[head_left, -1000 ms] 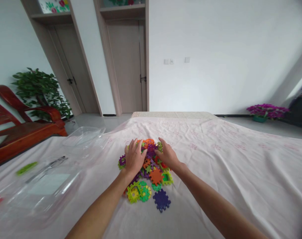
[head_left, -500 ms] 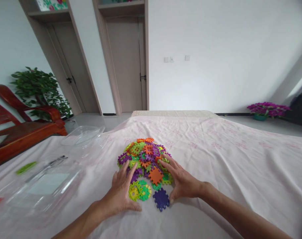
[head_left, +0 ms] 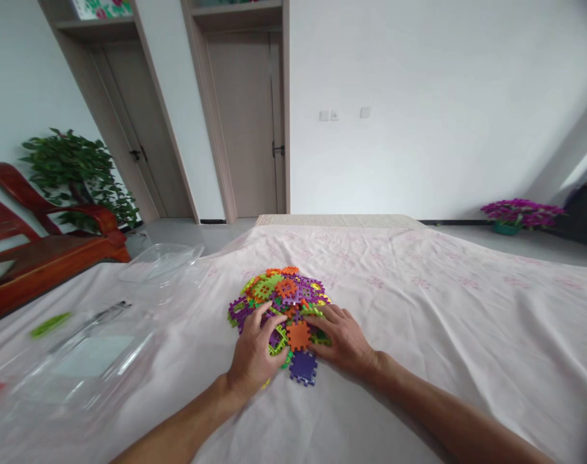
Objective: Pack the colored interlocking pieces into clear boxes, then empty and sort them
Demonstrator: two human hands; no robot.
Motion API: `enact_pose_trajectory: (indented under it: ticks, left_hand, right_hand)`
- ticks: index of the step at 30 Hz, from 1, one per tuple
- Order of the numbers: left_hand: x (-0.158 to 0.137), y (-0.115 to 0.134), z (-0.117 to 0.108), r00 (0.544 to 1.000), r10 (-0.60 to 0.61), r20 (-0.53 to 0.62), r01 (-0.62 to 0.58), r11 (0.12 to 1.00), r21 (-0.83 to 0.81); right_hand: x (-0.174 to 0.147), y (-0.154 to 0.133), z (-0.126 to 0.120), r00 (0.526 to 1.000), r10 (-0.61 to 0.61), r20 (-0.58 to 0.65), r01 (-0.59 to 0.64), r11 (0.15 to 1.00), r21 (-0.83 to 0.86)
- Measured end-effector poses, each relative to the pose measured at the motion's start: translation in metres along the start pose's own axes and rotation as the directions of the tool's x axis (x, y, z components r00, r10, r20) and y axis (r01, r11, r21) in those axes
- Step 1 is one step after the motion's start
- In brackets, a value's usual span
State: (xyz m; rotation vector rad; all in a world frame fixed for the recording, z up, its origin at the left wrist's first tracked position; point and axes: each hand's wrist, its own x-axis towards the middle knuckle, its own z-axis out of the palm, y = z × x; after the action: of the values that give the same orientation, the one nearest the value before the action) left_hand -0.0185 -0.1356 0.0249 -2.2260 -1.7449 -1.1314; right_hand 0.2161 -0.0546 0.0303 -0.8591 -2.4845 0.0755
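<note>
A heap of interlocking plastic tiles [head_left: 261,288] in orange, purple, lime and green lies on the cloth before me. My left hand [head_left: 257,345] presses in from the heap's left front, its fingers and thumb curled round a lime-edged tile [head_left: 277,341]. From the right side, my right hand [head_left: 344,338] closes its bent fingers and thumb about the green tiles [head_left: 321,336]. Between both hands sits an orange tile [head_left: 299,336]. A dark blue tile [head_left: 303,367] lies flat just in front of it. My palms hide some tiles underneath.
Clear plastic containers [head_left: 151,335] lie on the left of the pink patterned cloth [head_left: 419,303], with a lime-green piece [head_left: 50,325] beside them. A red wooden chair [head_left: 56,258] and a leafy plant [head_left: 73,171] stand beyond, left. Purple flowers [head_left: 522,211] are far right.
Both hands have come inward toward each other, their fingers bending round the tiles. The front tiles have been pushed closer to the heap, and the dark blue one has slid up and left.
</note>
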Motion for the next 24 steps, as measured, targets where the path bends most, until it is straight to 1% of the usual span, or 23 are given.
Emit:
enact_pose_trajectory:
  ticks: [2,4,6,8,11,13,14,16,18,19,20,21,22,23,24]
  left_hand:
    - [0.008,0.0,0.002,0.999,0.003,-0.042,-0.004,1.0,-0.009]
    - [0.018,0.001,0.004,0.996,-0.007,-0.094,0.006,1.0,-0.017]
    - [0.032,0.001,0.007,0.989,-0.01,-0.144,0.007,1.0,-0.016]
    - [0.048,-0.001,0.011,0.982,0.0,-0.19,-0.002,1.0,-0.012]
    - [0.072,-0.011,0.016,0.972,-0.005,-0.236,0.002,1.0,-0.013]
    - [0.083,-0.019,0.019,0.974,-0.04,-0.225,0.044,0.999,0.012]
    - [0.086,-0.023,0.02,0.977,-0.062,-0.204,0.071,0.997,0.039]
    - [0.088,-0.026,0.021,0.982,-0.112,-0.152,0.128,0.987,0.1]
    - [0.083,-0.022,0.019,0.982,-0.14,-0.124,0.157,0.978,0.135]
    - [0.079,-0.016,0.017,0.984,-0.129,-0.122,0.146,0.98,0.134]
    - [0.074,-0.009,0.014,0.989,-0.095,-0.114,0.109,0.987,0.121]
    - [0.068,0.0,0.012,0.995,-0.033,-0.091,0.041,0.995,0.095]
    - [0.063,0.009,0.01,0.997,0.052,-0.052,-0.049,0.997,0.052]
    - [0.057,0.019,0.008,0.989,0.147,0.012,-0.147,0.989,-0.007]
    - [0.051,0.028,0.007,0.961,0.259,0.092,-0.252,0.964,-0.078]
  right_hand:
    - [0.006,0.001,0.0,0.997,-0.028,-0.079,0.028,1.0,0.006]
    - [0.014,0.003,0.0,0.986,0.0,-0.164,0.006,0.999,0.037]
    - [0.026,0.007,0.0,0.97,0.072,-0.232,-0.049,0.994,0.102]
    - [0.04,0.012,0.004,0.945,0.16,-0.286,-0.103,0.974,0.203]
    - [0.062,0.022,0.013,0.894,0.294,-0.34,-0.155,0.912,0.38]
    - [0.073,0.028,0.019,0.871,0.376,-0.316,-0.201,0.86,0.469]
    - [0.077,0.03,0.021,0.873,0.395,-0.286,-0.219,0.841,0.494]
    - [0.078,0.035,0.024,0.898,0.385,-0.214,-0.242,0.837,0.491]
    - [0.074,0.04,0.027,0.922,0.351,-0.162,-0.246,0.857,0.453]
    - [0.07,0.042,0.028,0.926,0.347,-0.148,-0.252,0.861,0.442]
    - [0.066,0.045,0.029,0.924,0.354,-0.141,-0.262,0.859,0.441]
    - [0.062,0.047,0.03,0.917,0.371,-0.144,-0.273,0.85,0.451]
    - [0.058,0.05,0.031,0.907,0.391,-0.155,-0.281,0.839,0.467]
    - [0.055,0.053,0.032,0.895,0.412,-0.172,-0.288,0.827,0.483]
    - [0.052,0.056,0.033,0.88,0.434,-0.192,-0.294,0.816,0.497]
